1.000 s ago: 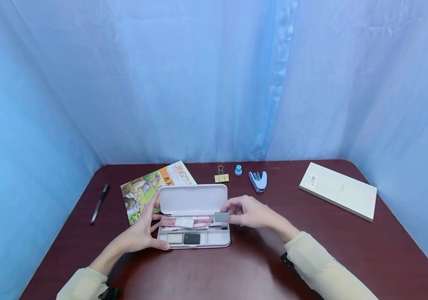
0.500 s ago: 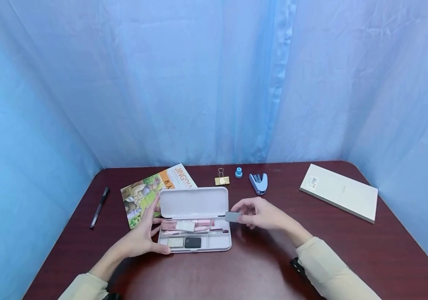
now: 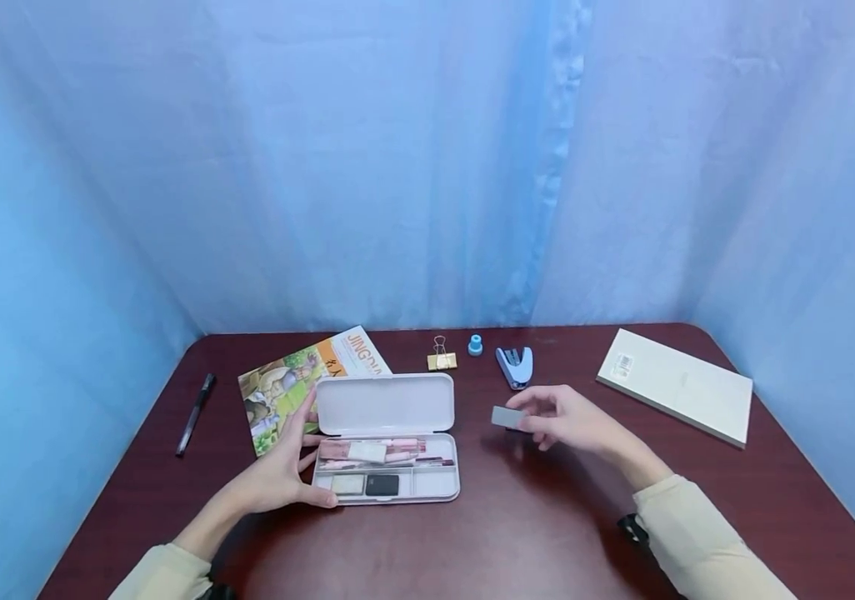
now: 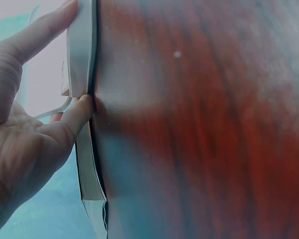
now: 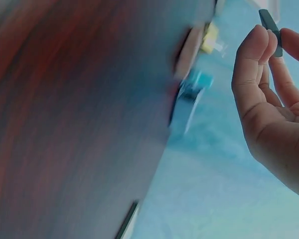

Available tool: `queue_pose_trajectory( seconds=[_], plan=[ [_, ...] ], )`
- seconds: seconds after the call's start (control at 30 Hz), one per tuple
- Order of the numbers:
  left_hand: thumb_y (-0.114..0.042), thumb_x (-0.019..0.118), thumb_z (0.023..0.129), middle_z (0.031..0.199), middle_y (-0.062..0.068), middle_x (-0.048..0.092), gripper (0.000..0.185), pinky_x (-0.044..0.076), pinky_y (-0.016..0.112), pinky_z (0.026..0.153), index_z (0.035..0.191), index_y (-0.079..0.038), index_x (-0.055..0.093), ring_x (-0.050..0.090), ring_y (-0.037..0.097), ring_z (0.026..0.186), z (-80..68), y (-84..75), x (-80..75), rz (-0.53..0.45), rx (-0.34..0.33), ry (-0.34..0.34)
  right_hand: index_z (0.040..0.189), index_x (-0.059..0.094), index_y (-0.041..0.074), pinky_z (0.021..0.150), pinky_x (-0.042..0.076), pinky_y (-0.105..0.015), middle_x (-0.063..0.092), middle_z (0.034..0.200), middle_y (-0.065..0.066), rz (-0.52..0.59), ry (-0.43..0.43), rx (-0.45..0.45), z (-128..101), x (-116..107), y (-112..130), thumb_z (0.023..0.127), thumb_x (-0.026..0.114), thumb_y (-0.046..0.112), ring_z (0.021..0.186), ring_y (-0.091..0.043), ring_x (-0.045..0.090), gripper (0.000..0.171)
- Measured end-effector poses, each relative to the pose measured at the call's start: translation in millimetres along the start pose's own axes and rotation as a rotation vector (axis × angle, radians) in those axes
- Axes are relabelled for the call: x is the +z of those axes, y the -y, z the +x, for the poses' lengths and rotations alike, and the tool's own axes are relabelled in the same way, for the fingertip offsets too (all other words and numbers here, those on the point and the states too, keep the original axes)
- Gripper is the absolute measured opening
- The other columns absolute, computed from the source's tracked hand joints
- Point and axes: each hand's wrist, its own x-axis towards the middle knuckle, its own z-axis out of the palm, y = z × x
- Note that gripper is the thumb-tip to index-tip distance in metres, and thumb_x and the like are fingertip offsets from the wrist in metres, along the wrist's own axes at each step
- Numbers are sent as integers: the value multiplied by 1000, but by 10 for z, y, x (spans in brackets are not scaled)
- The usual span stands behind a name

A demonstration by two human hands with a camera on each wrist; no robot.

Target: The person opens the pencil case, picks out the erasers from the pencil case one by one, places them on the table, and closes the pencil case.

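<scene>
The table (image 3: 517,533) carries an open case (image 3: 386,450), its lid (image 3: 386,403) standing back and its tray holding pens and two small blocks. The left hand (image 3: 277,475) rests on the case's left end, fingers nearly straight against lid and tray, pressing rather than gripping. The right hand (image 3: 570,419) pinches a small grey eraser (image 3: 506,417) in its fingertips, held above the table to the right of the case and near the stapler (image 3: 515,365). The eraser looks light, slightly yielding and grippy; a two-finger grip across its flat faces should suffice. The case seems thin, stiff plastic, likely to slide unless steadied at an end.
</scene>
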Motion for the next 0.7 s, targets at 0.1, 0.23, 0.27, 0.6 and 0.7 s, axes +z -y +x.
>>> queue_pose_trajectory(
  seconds=[0.1, 0.23, 0.27, 0.6, 0.7],
  plan=[
    [-12, 94, 72, 153, 17, 10, 143, 41, 48, 110, 161, -33, -16, 41, 40, 135, 7, 3, 17, -3, 3, 12, 126, 65, -1, 65, 63, -43, 66, 102, -24, 17, -23, 33, -67, -149, -157, 96, 71, 15, 76, -35, 64, 34],
    [-11, 95, 71, 153, 16, 11, 144, 40, 48, 110, 161, -33, -15, 40, 40, 135, 19, 2, 17, -2, 1, 5, 128, 63, -3, 67, 63, -42, 67, 99, -26, 33, -30, 89, -123, -371, -326, 96, 70, 14, 76, -33, 63, 37],
    [-12, 95, 71, 152, 16, 11, 144, 40, 48, 110, 161, -33, -15, 40, 40, 135, 22, 2, 16, -2, 0, 2, 129, 63, -3, 67, 63, -41, 67, 99, -25, 34, -30, 106, -134, -427, -362, 97, 70, 14, 77, -32, 63, 37],
    [-12, 95, 71, 154, 15, 10, 144, 41, 49, 110, 161, -34, -15, 40, 40, 136, 32, 10, -1, 4, -5, 3, 132, 62, -6, 69, 61, -37, 62, 94, -15, -4, 30, 230, -140, -711, -547, 98, 65, 16, 78, -24, 60, 40],
    [-12, 95, 71, 152, 15, 11, 144, 41, 49, 110, 161, -34, -15, 40, 40, 136, 22, 9, -11, 0, -7, 2, 132, 63, -4, 69, 61, -36, 62, 94, -14, -23, 24, 247, -119, -690, -550, 98, 67, 18, 78, -24, 61, 40]
  ],
)
